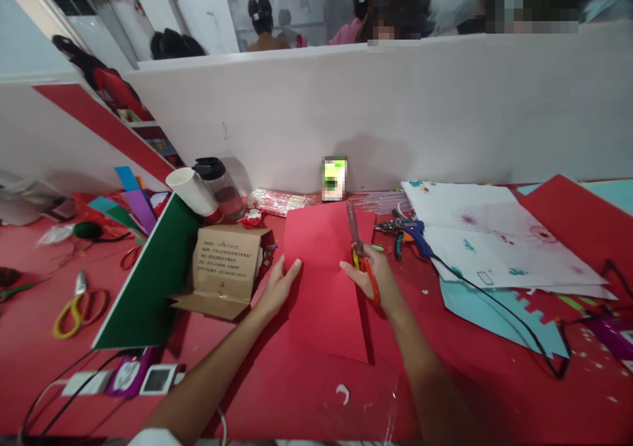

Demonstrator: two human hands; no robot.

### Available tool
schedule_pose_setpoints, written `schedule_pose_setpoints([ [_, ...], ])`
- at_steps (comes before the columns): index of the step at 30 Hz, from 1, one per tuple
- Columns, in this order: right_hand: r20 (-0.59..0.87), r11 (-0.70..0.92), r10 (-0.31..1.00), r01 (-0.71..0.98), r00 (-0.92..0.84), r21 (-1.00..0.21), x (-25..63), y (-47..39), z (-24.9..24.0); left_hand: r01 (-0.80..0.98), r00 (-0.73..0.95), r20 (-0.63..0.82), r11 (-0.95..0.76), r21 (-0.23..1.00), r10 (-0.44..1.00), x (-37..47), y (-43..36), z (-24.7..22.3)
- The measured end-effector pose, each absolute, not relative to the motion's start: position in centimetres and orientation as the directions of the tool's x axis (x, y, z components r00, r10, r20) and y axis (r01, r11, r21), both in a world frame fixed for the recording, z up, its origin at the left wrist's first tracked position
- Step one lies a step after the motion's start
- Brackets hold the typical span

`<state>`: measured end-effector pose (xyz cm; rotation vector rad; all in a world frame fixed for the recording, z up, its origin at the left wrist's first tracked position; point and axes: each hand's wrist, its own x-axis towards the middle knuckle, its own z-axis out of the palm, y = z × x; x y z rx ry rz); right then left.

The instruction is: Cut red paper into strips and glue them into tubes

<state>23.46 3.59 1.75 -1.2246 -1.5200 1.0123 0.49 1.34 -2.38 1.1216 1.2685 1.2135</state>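
A sheet of red paper [321, 314], creased across its middle, stands out in front of me over the red table. My left hand [281, 287] grips its left edge, thumb on top and the other fingers hidden behind. In my right hand [380, 276] is a pair of scissors [354, 225] with orange and yellow handles, blades pointing away from me along the paper's right side. The right thumb reaches over the paper's right edge. Whether the blades touch the paper I cannot tell.
An open cardboard box [225, 268] and a green board [148, 281] stand left. A blue glue gun [418, 235] with a black cord and printed white sheets [475, 235] lie right. A lit phone [334, 179] leans on the white partition [297, 116]. Other scissors [79, 307] lie far left.
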Motion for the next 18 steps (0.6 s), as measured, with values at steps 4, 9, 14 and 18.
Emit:
schedule_pose_setpoints([
  [4, 0.169, 0.198, 0.977, 0.251, -0.133, -0.948, 22.57, 3.13, 1.79, -0.001, -0.073, 0.05, -0.05, 0.999, 0.996, 0.95, 1.14, -1.65],
  [9, 0.183, 0.206, 0.978, 0.281, -0.104, -0.937, 22.53, 3.12, 1.47, 0.011, -0.097, 0.077, -0.076, 0.997, 0.992, 0.96, 0.99, -1.35],
  [14, 0.196, 0.194, 0.98, 0.281, -0.021, -0.94, 22.67, 3.14, 1.29, -0.094, -0.075, -0.074, 0.067, 0.993, 0.994, 0.93, 0.84, -1.53],
  [18, 0.235, 0.213, 0.971, 0.302, 0.037, -0.929, 22.61, 3.18, 1.65, -0.124, -0.032, -0.132, 0.127, 0.984, 0.991, 1.04, 0.85, -1.53],
])
